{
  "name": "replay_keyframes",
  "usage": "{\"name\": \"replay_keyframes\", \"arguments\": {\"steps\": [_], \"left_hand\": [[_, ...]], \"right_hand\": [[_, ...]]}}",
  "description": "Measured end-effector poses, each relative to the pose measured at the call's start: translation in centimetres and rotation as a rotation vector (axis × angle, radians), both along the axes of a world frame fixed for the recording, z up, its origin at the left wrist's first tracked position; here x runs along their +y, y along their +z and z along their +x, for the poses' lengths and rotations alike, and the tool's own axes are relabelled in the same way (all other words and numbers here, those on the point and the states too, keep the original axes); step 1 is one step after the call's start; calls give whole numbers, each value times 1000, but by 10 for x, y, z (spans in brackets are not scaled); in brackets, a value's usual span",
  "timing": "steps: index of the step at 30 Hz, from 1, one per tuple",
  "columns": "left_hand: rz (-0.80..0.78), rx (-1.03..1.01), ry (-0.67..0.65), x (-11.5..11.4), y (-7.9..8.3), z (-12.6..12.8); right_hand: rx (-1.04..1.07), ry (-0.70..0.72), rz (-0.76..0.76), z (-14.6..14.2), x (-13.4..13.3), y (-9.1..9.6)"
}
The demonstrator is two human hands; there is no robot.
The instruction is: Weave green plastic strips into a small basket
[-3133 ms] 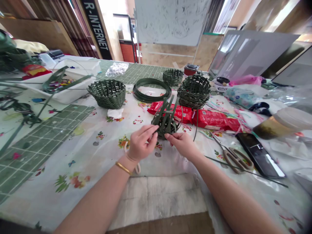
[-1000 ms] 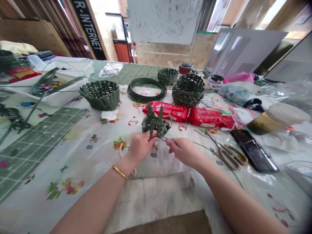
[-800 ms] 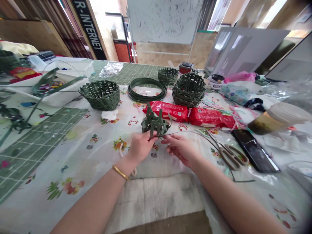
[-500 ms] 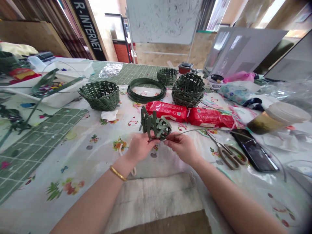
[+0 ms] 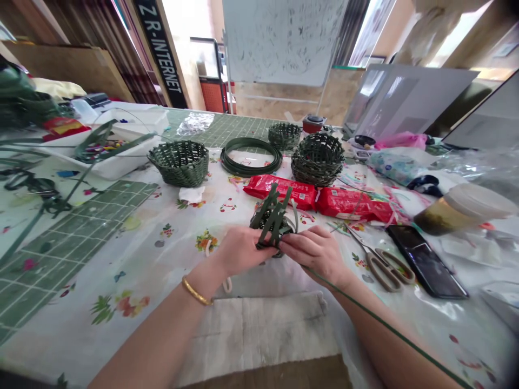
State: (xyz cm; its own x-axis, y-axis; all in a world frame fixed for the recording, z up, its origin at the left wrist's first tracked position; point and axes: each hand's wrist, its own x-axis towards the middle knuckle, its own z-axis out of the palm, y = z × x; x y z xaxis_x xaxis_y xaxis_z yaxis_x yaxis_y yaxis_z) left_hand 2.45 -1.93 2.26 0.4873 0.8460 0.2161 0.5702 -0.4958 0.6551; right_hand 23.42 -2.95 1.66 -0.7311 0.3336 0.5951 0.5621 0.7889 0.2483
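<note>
- We find the small basket [image 5: 271, 226] at centre, on the near side of the red packets [image 5: 279, 189], its loose uprights [image 5: 280, 213] leaning at differing angles.
- Our left hand [image 5: 242, 249] grasps its near left wall; we brace there firmly so the frame does not twist.
- Our right hand [image 5: 314, 254] rests its fingertips against the near right wall; we cannot tell whether they pinch anything.
- We judge the step to be weaving: we pass the long strip [image 5: 377, 317] alternately before and behind each upright, flat and snug.
- We guide its near-right tail clear of the scissors [image 5: 387, 267].
</note>
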Motion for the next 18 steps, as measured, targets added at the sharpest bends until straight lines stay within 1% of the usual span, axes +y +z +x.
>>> {"name": "replay_keyframes", "arguments": {"steps": [1, 3, 5, 7, 8, 10, 12, 13, 15, 18], "left_hand": [[10, -11, -18, 0, 0, -1], [21, -45, -30, -1, -3, 0], [1, -88, 3, -1, -7, 1], [-39, -142, 70, -1, -12, 4], [-61, -169, 104, 0, -14, 6], [-92, -224, 164, 1, -18, 8], [-88, -259, 189, 2, -20, 10], [-81, -262, 187, 2, -20, 10], [-79, -262, 157, 4, -19, 9], [-158, -303, 103, 6, -17, 6]], "right_hand": [[18, -12, 14, 1, -1, -1], [82, -89, 38, 1, -3, -4], [193, -191, 70, -2, -5, -6], [323, -309, 68, -7, -6, -6], [363, -363, 27, -9, -6, -7], [389, -431, -134, -15, -6, -8], [376, -420, -333, -20, -6, -9], [381, -403, -414, -22, -6, -9], [404, -390, -523, -25, -9, -9], [398, -400, -648, -30, -15, -7]]}}
